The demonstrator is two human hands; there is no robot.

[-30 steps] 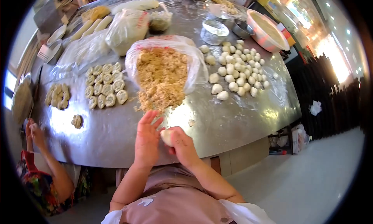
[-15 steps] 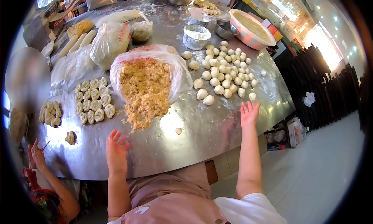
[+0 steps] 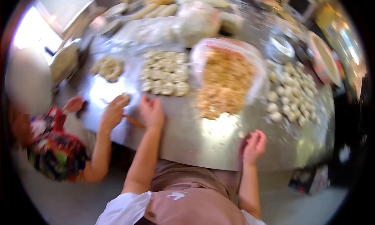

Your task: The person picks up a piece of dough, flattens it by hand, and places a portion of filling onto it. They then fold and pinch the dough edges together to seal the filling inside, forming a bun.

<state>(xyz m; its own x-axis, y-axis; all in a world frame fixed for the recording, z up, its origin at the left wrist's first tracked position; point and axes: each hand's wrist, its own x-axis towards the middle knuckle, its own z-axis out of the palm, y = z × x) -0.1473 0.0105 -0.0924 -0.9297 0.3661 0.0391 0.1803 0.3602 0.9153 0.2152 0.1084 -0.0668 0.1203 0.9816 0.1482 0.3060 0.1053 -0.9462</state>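
My left hand [image 3: 152, 112] is blurred, with its fingers curled in at the lower left corner of a block of pale filled dough pieces [image 3: 166, 73]; whether anything is in it is hidden. Low over the table's front part, my right hand [image 3: 254, 145] has its fingers bent together and shows nothing in them. Between and beyond my hands, an open plastic bag [image 3: 258, 65] spills crumbly orange-brown filling [image 3: 224, 86] onto the metal table. To the right of the bag lie many round white dough balls [image 3: 291, 94].
Close on my left, a co-worker's hand [image 3: 113, 113] holds a small dough piece beside a thin brown stick [image 3: 134, 122]. More dough pieces [image 3: 107, 68] lie at the left. Farther back are dough rolls [image 3: 154, 11], a filled bag [image 3: 199, 24], a white tub [image 3: 282, 49] and a large basin [image 3: 324, 59].
My view has swung left. My left hand has come toward the dough block and the co-worker; both my hands have gone from spread to curled. The co-worker's hand has moved over the table.
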